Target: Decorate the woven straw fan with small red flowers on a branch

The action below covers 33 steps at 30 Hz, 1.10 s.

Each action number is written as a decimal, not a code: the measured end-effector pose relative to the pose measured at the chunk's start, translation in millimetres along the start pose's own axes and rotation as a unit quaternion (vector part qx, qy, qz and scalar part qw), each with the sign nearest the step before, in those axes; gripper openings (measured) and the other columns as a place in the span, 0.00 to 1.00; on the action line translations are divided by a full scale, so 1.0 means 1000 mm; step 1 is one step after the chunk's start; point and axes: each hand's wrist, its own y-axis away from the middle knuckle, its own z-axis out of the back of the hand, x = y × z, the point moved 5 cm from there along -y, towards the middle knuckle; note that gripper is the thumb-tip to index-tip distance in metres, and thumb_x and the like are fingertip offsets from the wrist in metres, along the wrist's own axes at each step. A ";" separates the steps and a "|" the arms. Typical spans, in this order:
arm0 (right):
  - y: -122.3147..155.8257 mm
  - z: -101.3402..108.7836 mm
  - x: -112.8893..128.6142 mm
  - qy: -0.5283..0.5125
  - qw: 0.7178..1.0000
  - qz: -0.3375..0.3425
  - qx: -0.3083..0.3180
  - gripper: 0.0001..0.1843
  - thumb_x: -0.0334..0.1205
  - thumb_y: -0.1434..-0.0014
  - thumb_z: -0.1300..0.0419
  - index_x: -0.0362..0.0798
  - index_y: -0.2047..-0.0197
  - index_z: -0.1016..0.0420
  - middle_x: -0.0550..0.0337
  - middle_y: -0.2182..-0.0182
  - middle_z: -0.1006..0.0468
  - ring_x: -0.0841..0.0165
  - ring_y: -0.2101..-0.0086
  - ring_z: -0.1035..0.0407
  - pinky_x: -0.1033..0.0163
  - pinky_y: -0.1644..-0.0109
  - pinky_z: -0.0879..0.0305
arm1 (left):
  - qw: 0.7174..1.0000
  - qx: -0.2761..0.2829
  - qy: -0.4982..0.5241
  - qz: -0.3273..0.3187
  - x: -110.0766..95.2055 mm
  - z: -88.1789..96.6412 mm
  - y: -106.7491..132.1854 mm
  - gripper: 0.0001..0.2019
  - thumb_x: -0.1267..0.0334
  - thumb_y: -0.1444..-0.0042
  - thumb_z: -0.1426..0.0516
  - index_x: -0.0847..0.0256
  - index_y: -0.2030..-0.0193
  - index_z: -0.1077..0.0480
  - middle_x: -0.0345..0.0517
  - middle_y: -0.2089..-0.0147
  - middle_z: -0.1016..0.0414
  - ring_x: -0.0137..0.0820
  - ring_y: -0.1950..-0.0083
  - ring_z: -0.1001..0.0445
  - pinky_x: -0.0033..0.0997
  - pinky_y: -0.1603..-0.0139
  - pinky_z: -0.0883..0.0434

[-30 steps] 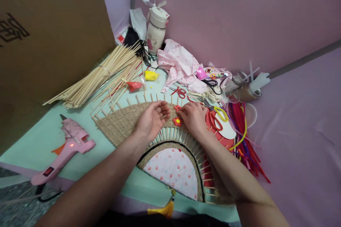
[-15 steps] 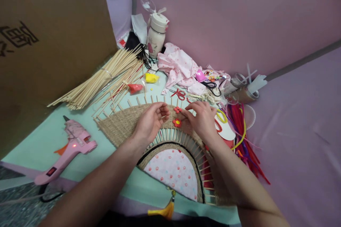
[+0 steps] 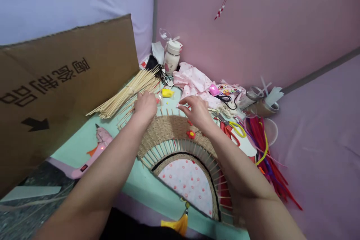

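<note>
My left hand (image 3: 145, 108) is curled downward over a small bag of red clay (image 3: 158, 100), of which only the right edge shows. Its fingertips are hidden, so what they grip is unclear. My right hand (image 3: 197, 112) pinches thumb and forefinger together above the fan's top edge, on something too small to make out. Below lies a woven half-round fan (image 3: 168, 127) of straw-coloured cord on thin sticks, with a flower-print cloth centre (image 3: 187, 182). On the weave sits a red flower with a yellow middle (image 3: 191, 134); another red flower (image 3: 190, 122) is partly behind my right hand.
A pink glue gun (image 3: 98, 150) with a lit lamp lies left. Behind are bamboo sticks (image 3: 126, 95), a bottle (image 3: 172, 58), yellow clay (image 3: 168, 93) and pink cloth (image 3: 192, 80). Scissors (image 3: 229, 129) and pipe cleaners (image 3: 261, 146) lie right. A cardboard sheet (image 3: 70, 82) stands left.
Both hands have left the flowers. My left hand has moved up and left onto the red clay bag; my right hand has risen to the fan's top edge. The view has tilted up.
</note>
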 end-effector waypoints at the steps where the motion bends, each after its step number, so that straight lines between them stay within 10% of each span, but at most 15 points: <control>1: -0.004 -0.003 0.000 -0.019 1.000 0.001 0.002 0.03 0.39 0.41 0.38 0.52 0.63 0.22 0.56 0.59 0.20 0.58 0.54 0.31 0.52 0.50 0.43 | 1.000 0.013 0.004 0.005 0.000 -0.003 -0.003 0.13 0.68 0.45 0.45 0.67 0.55 0.25 0.65 0.48 0.27 0.54 0.45 0.30 0.47 0.50 0.31; 11: -0.008 0.007 -0.007 -0.194 0.971 0.053 -0.130 0.07 0.36 0.40 0.42 0.49 0.64 0.22 0.56 0.64 0.23 0.66 0.63 0.30 0.60 0.54 0.35 | 0.922 -0.080 0.352 -0.143 -0.009 0.009 0.019 0.15 0.69 0.54 0.39 0.60 0.56 0.24 0.48 0.54 0.22 0.37 0.52 0.26 0.36 0.50 0.29; 22: 0.020 0.013 -0.009 -0.224 0.970 0.025 -0.085 0.09 0.36 0.41 0.44 0.49 0.56 0.30 0.58 0.65 0.23 0.68 0.67 0.29 0.63 0.60 0.33 | 0.876 -0.069 0.423 -0.222 -0.034 0.010 0.047 0.15 0.73 0.52 0.45 0.58 0.58 0.26 0.48 0.53 0.25 0.35 0.49 0.28 0.35 0.51 0.26; 33: 0.036 0.030 0.008 -0.030 0.986 0.122 -0.114 0.12 0.38 0.36 0.47 0.50 0.57 0.21 0.51 0.52 0.25 0.65 0.59 0.28 0.59 0.52 0.32 | 0.827 -0.072 0.514 -0.217 -0.038 0.004 0.054 0.14 0.72 0.53 0.46 0.59 0.59 0.27 0.47 0.51 0.28 0.33 0.49 0.29 0.32 0.52 0.26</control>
